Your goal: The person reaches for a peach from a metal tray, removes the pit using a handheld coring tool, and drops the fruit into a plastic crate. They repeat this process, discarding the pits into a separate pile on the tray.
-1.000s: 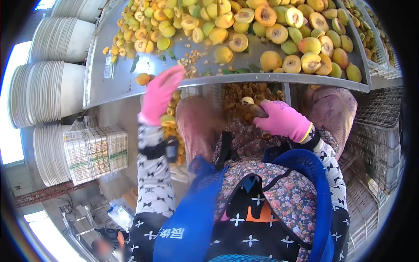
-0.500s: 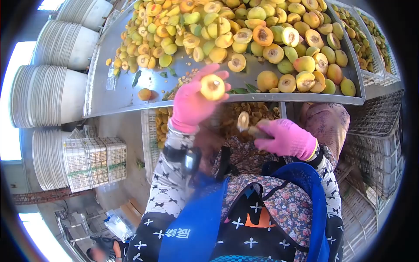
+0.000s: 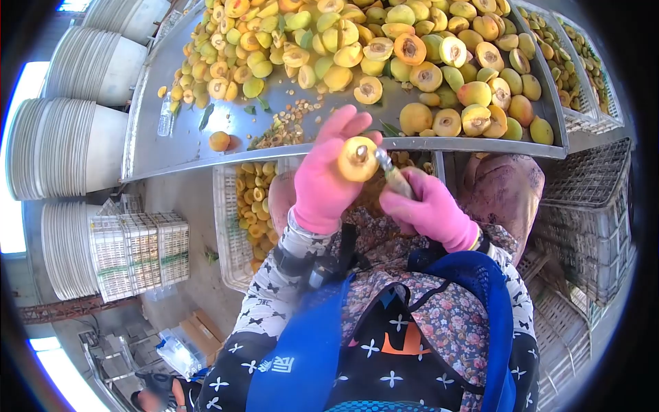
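Note:
My left hand (image 3: 322, 175), in a pink glove, holds a yellow peach half (image 3: 357, 159) with its cut face and brown pit hollow turned up. My right hand (image 3: 429, 209), also pink-gloved, is closed around the light handle of a small metal-tipped pitting tool (image 3: 396, 177). The tool's tip is at the right edge of the peach half; whether it touches cannot be made out. Just beyond my hands, a metal-topped table (image 3: 288, 152) carries many whole and halved peaches (image 3: 473, 95). Loose pits (image 3: 292, 118) lie near its front edge.
Below the table edge stands a white crate (image 3: 230, 233) of peach halves. Stacked pale basins (image 3: 68, 151) and crates (image 3: 141, 254) are at left, dark crates (image 3: 583, 226) at right. A plastic bottle (image 3: 165, 117) lies on the table. A person (image 3: 161, 395) is at lower left.
My left hand has moved right and down with the peach half. My right hand has brought the tool up to the fruit's edge; the pale oval piece seen by its tip earlier is gone from view.

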Motion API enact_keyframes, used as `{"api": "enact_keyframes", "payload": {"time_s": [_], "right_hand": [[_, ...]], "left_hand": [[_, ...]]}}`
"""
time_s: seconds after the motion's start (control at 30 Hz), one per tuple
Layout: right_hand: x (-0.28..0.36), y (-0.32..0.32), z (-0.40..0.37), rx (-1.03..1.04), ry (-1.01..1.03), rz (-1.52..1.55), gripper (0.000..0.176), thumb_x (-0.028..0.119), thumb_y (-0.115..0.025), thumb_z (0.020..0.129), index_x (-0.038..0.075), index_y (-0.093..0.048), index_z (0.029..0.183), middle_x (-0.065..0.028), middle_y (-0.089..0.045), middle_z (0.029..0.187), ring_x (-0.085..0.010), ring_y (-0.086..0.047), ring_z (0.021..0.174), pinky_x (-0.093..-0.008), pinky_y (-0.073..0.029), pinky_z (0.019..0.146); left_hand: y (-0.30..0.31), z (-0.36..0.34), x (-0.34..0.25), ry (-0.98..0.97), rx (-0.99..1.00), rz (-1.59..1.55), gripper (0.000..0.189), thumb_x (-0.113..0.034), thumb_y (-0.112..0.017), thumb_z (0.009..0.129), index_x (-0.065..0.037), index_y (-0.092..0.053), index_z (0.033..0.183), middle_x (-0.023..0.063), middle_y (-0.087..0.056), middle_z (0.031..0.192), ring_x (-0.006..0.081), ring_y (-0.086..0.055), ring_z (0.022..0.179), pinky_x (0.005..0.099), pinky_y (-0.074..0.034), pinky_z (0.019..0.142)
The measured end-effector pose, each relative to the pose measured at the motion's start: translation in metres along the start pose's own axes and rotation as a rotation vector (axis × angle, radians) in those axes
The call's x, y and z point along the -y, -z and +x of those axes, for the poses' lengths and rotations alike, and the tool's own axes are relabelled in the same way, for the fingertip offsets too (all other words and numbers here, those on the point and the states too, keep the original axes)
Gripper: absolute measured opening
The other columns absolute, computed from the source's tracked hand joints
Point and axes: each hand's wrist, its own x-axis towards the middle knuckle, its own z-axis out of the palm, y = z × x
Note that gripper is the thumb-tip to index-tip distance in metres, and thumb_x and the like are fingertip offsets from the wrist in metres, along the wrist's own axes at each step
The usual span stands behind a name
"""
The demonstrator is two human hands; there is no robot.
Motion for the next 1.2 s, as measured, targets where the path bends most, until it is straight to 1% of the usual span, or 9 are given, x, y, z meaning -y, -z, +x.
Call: {"api": "enact_keyframes", "payload": {"time_s": [0.07, 0.1, 0.23, 0.57, 0.73, 0.93, 1.1, 1.17, 1.2], "right_hand": [[-0.001, -0.012, 0.005, -0.115, 0.072, 0.041, 0.037, 0.029, -0.074, 0.087, 0.004, -0.059, 0.110, 0.0024, -0.059, 0.074, -0.0041, -0.053, 0.060, -0.0216, -0.041, 0.051], [0.000, -0.017, 0.006, -0.155, 0.106, 0.112, 0.036, 0.028, -0.075, 0.086, 0.004, -0.059, 0.108, -0.0041, -0.063, 0.076, -0.0143, -0.060, 0.060, -0.0281, -0.046, 0.055], [-0.011, 0.001, 0.016, -0.453, 0.548, -0.788, 0.034, 0.020, -0.073, 0.080, 0.005, -0.058, 0.106, -0.0196, -0.066, 0.090, -0.0420, -0.063, 0.078, -0.0459, -0.051, 0.067], [-0.019, 0.004, 0.014, -0.486, 0.696, -1.299, 0.030, 0.012, -0.069, 0.081, 0.006, -0.054, 0.105, -0.0135, -0.061, 0.078, -0.0370, -0.064, 0.071, -0.0454, -0.048, 0.059], [-0.030, -0.005, 0.015, -0.355, 0.585, -1.047, 0.030, 0.015, -0.068, 0.081, 0.004, -0.052, 0.104, -0.0151, -0.063, 0.080, -0.0382, -0.064, 0.073, -0.0465, -0.049, 0.063], [-0.050, -0.011, 0.021, -0.348, 0.525, -0.950, 0.031, 0.013, -0.069, 0.080, 0.003, -0.052, 0.104, -0.0163, -0.064, 0.082, -0.0390, -0.064, 0.074, -0.0468, -0.050, 0.062], [-0.036, 0.010, 0.022, -0.388, 0.582, -1.283, 0.034, 0.018, -0.069, 0.080, 0.004, -0.054, 0.107, -0.0135, -0.063, 0.087, -0.0340, -0.065, 0.079, -0.0440, -0.049, 0.067], [-0.040, 0.003, 0.023, -0.396, 0.548, -1.287, 0.035, 0.018, -0.069, 0.080, 0.005, -0.054, 0.109, -0.0132, -0.063, 0.088, -0.0339, -0.065, 0.079, -0.0438, -0.049, 0.068], [-0.044, -0.003, 0.024, -0.400, 0.530, -1.285, 0.035, 0.018, -0.069, 0.080, 0.005, -0.054, 0.109, -0.0131, -0.063, 0.088, -0.0338, -0.065, 0.079, -0.0437, -0.049, 0.069]], "left_hand": [[-0.012, 0.000, 0.010, -0.097, -0.011, -0.027, 0.060, -0.029, -0.052, 0.094, -0.003, -0.038, 0.146, 0.0204, -0.051, 0.138, 0.0375, -0.050, 0.127, 0.0509, -0.038, 0.110], [-0.010, -0.001, 0.013, -0.045, 0.050, 0.043, 0.060, -0.028, -0.051, 0.094, -0.002, -0.037, 0.147, 0.0209, -0.049, 0.140, 0.0367, -0.046, 0.130, 0.0499, -0.033, 0.114], [-0.014, -0.002, 0.016, 0.162, -0.038, -0.089, 0.054, -0.020, -0.047, 0.093, -0.002, -0.041, 0.143, 0.0218, -0.054, 0.133, 0.0344, -0.053, 0.123, 0.0474, -0.040, 0.108], [-0.018, 0.004, 0.018, 0.009, -0.133, 0.110, 0.036, -0.019, -0.053, 0.098, -0.002, -0.054, 0.129, 0.0132, -0.063, 0.108, 0.0267, -0.062, 0.100, 0.0412, -0.052, 0.091], [-0.022, 0.003, 0.028, -0.049, -0.209, 0.255, 0.032, -0.009, -0.058, 0.095, -0.001, -0.055, 0.126, 0.0102, -0.064, 0.101, 0.0199, -0.063, 0.087, 0.0325, -0.055, 0.077], [-0.015, 0.001, 0.048, -0.211, -0.294, 0.331, 0.035, -0.005, -0.056, 0.095, 0.001, -0.051, 0.129, 0.0120, -0.065, 0.103, 0.0219, -0.065, 0.089, 0.0335, -0.056, 0.079], [-0.005, 0.004, 0.023, -0.031, -0.008, 0.661, 0.040, 0.004, -0.054, 0.093, 0.001, -0.050, 0.133, 0.0143, -0.067, 0.108, 0.0240, -0.067, 0.102, 0.0339, -0.055, 0.088], [-0.005, 0.004, 0.006, -0.321, 0.238, 1.313, 0.033, 0.000, -0.053, 0.095, 0.002, -0.055, 0.128, 0.0131, -0.068, 0.104, 0.0210, -0.068, 0.098, 0.0309, -0.055, 0.085], [-0.007, 0.002, 0.007, -0.254, 0.143, 1.149, 0.031, -0.001, -0.054, 0.095, 0.002, -0.056, 0.126, 0.0127, -0.068, 0.103, 0.0208, -0.068, 0.096, 0.0307, -0.055, 0.084]]}}
